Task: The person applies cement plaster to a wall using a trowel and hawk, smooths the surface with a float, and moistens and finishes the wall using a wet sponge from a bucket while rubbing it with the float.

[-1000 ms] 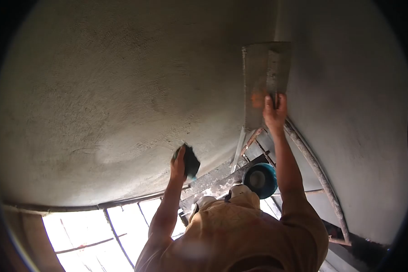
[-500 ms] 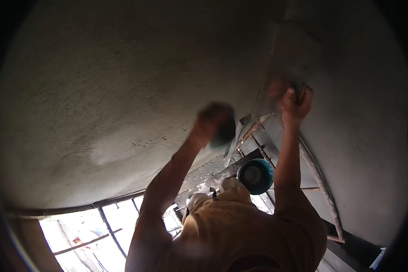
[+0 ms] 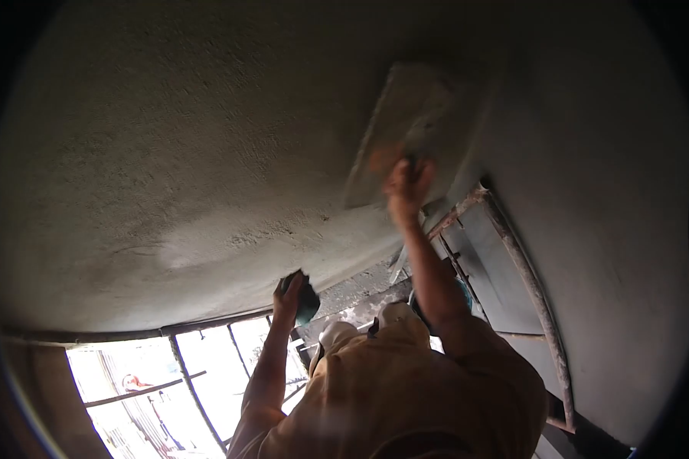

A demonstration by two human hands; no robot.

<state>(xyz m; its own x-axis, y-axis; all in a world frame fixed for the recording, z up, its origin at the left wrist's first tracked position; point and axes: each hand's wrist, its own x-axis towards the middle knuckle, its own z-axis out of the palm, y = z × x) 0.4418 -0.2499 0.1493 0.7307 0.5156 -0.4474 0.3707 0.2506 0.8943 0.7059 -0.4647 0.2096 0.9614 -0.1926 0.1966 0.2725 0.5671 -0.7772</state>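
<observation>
My right hand (image 3: 410,185) is raised, its fingers wrapped around the handle of a large plastering trowel (image 3: 398,126). The broad rectangular blade lies against or very near the grey plastered surface (image 3: 207,153); motion blurs it slightly. Lower and to the left, my left hand (image 3: 286,300) grips a dark, chunky object (image 3: 308,300) with a greenish lower side, whose kind I cannot make out. This object is held apart from the trowel, below the plaster's lower edge. Part of the plaster looks rough and pitted, while other areas look smoother.
A pole frame (image 3: 532,279) like a ladder leans at the right beside a smooth grey wall (image 3: 628,229). My right arm mostly hides a teal bucket (image 3: 465,291). At lower left is a bright barred opening (image 3: 138,375). My shoes (image 3: 402,321) show below.
My right hand and the trowel have swept left across the plaster. My left hand has dropped down and left with the dark object. The bucket is now largely covered by my arm.
</observation>
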